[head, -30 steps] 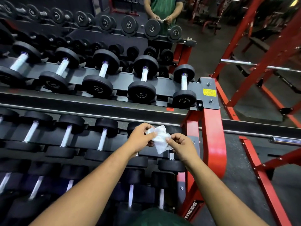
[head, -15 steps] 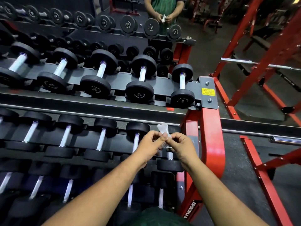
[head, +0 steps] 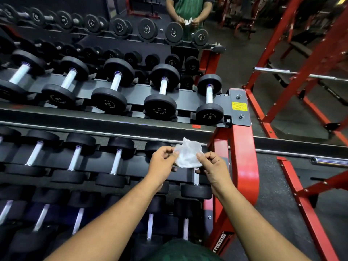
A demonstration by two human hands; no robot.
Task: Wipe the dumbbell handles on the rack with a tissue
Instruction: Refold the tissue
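White tissue [head: 188,155] pinched between left hand [head: 162,162] and right hand [head: 212,166], dumbbell [head: 195,182] just under the right hand, red rack [head: 243,157] post right of it

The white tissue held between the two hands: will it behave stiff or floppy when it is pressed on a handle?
The tissue looks crumpled and thin, so it is probably floppy and very light. Pinched by the left hand and right hand, it sags between them, so it should wrap easily around a handle. It may tear if rubbed hard.
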